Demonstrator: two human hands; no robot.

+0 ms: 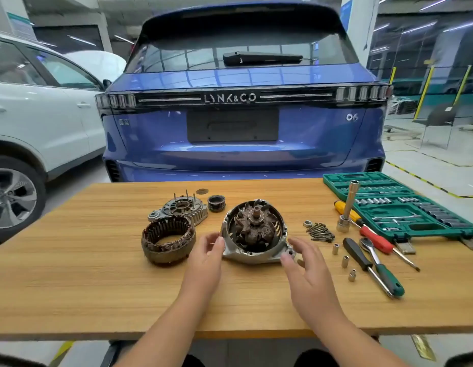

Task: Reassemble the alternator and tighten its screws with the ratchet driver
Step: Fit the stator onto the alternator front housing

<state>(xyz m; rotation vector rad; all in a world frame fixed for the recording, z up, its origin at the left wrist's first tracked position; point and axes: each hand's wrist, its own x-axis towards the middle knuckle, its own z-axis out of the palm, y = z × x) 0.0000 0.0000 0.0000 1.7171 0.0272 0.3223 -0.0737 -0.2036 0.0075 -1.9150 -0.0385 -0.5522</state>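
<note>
Fingers (pixel 214 245) of both hands (loosely spread, gripping nothing) flank the alternator housing (pixel 252 254) on the table (pixel 97 274)

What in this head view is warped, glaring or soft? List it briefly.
Head view: wide-angle bending bows the table edge and the blue car; ceiling lights streak across its rear window; the right hand is slightly motion-blurred; the rotor housing stays sharp, under even light with soft shadows.
</note>
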